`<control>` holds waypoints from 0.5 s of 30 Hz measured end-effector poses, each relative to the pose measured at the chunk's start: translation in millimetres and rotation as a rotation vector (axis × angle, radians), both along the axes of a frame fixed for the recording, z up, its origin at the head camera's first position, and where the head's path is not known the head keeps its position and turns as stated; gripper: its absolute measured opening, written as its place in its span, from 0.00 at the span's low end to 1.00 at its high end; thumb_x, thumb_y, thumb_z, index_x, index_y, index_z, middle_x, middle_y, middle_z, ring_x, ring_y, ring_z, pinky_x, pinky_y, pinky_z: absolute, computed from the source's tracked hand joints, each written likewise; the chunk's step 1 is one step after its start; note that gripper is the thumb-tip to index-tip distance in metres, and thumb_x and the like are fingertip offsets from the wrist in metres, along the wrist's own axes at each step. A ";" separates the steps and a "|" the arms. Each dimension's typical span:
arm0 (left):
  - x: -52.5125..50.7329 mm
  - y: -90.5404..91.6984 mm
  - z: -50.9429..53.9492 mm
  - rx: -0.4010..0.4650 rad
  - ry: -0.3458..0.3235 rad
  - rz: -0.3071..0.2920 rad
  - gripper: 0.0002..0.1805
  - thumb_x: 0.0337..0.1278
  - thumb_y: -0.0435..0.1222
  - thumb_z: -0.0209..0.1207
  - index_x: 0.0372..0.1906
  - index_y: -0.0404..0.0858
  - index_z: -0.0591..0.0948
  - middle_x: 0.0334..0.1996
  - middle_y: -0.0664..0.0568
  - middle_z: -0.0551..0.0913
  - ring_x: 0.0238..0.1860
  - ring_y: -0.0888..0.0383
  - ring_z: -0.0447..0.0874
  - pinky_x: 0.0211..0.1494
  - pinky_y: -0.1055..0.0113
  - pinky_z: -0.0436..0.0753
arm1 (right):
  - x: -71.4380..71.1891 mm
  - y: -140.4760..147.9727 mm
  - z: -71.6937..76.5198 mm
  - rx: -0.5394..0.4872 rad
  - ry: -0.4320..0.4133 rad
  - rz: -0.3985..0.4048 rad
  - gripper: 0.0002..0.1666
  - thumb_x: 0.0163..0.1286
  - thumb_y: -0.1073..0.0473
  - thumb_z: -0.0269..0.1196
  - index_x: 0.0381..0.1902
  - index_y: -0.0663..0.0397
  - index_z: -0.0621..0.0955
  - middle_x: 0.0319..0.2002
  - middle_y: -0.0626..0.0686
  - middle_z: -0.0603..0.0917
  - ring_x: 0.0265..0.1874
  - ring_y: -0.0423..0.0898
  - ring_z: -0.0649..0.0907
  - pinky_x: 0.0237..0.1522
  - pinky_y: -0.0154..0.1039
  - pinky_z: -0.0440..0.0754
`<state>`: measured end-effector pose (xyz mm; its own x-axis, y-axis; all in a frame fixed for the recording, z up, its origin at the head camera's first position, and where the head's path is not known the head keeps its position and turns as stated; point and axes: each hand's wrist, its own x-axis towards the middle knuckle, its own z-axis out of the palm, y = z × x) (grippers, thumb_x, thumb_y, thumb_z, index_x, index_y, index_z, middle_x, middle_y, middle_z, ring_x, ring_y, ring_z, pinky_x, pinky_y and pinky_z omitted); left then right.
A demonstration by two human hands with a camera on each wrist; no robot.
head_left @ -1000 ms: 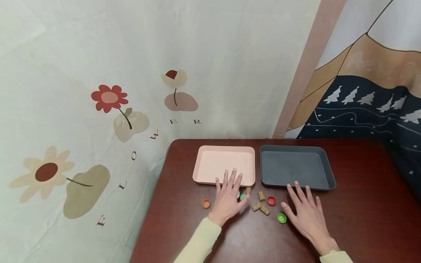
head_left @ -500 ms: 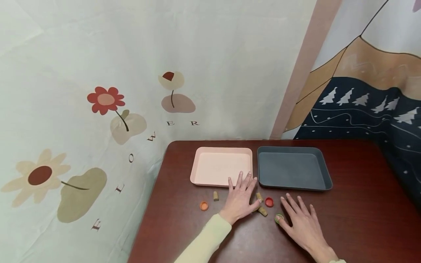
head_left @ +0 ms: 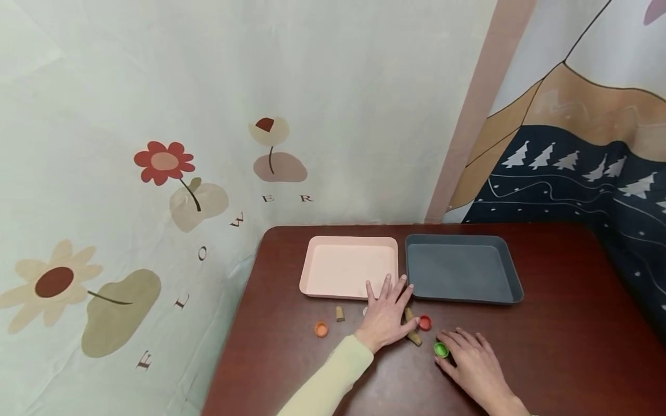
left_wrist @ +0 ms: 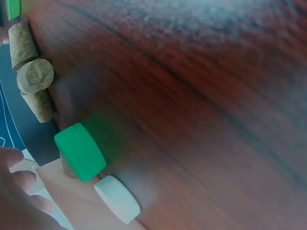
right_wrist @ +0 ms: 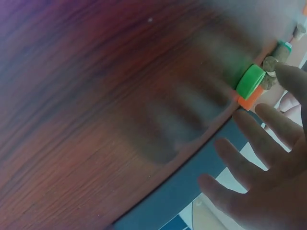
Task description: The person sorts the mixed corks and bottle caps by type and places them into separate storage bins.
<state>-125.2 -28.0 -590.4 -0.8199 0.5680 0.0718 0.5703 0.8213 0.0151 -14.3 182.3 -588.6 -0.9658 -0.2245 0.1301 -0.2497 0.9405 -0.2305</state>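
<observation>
My left hand (head_left: 386,320) is spread out with straight fingers at the pink tray's front right corner, above several corks (head_left: 413,338) and holding nothing. In the left wrist view, a dark green bottle cap (left_wrist: 80,152) and a white cap (left_wrist: 117,199) stand near its fingers. My right hand (head_left: 470,364) reaches around a light green cap (head_left: 441,349), thumb on the near side and fingers bent on the far side. The right wrist view shows its fingers apart from that cap (right_wrist: 250,81). A red cap (head_left: 425,322) lies between the hands.
A pink tray (head_left: 307,268) and a dark grey tray (head_left: 515,283) stand side by side at the back of the brown table (head_left: 567,323). An orange cap (head_left: 321,329) and one cork (head_left: 340,314) lie at the left. A printed curtain (head_left: 354,115) hangs behind.
My left hand has moved right, uncovering a cork on its left. My right hand has moved back from the grey tray, and its fingers have bent in around the light green cap.
</observation>
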 end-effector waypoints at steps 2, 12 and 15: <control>0.3 1.4 -1.4 -0.013 -0.001 0.002 0.42 0.68 0.68 0.48 0.81 0.53 0.64 0.83 0.56 0.55 0.82 0.45 0.50 0.71 0.26 0.57 | 0.5 -1.0 -0.5 0.007 -0.004 0.002 0.27 0.52 0.46 0.81 0.50 0.48 0.89 0.49 0.54 0.88 0.54 0.60 0.85 0.56 0.70 0.75; 0.9 2.3 -5.5 -0.033 0.014 0.007 0.42 0.68 0.69 0.47 0.81 0.54 0.65 0.82 0.56 0.57 0.81 0.45 0.53 0.71 0.27 0.58 | 0.9 -3.8 -2.3 0.027 0.013 0.022 0.23 0.50 0.54 0.83 0.45 0.45 0.89 0.42 0.48 0.87 0.48 0.55 0.86 0.54 0.68 0.77; 1.5 1.8 -5.8 -0.025 0.012 0.008 0.42 0.69 0.68 0.48 0.81 0.54 0.65 0.82 0.56 0.57 0.81 0.45 0.53 0.71 0.28 0.58 | 0.3 -3.3 -0.4 0.023 0.010 0.021 0.21 0.51 0.54 0.82 0.44 0.44 0.89 0.41 0.47 0.87 0.48 0.55 0.85 0.54 0.68 0.77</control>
<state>-123.7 -26.1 -596.2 -0.8238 0.5629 0.0674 0.5634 0.8261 -0.0128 -14.0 179.0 -589.0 -0.9595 -0.2477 0.1344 -0.2716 0.9401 -0.2062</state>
